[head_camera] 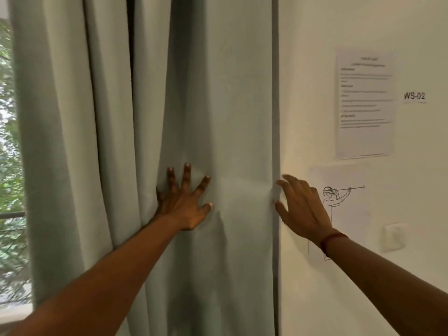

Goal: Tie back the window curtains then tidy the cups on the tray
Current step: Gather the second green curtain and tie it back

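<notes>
L hand spread wide, flat on curtain; R hand fingers loose, touching its R edge.

A white wall is by my right hand. A paper with words hangs above it, and a switch sits to its right. Far left of my left hand, a window shows green leaves in daylight.

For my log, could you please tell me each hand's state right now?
Left hand: open, fingers spread flat on the curtain.
Right hand: open, fingers at the curtain's right edge, holding nothing.
</notes>
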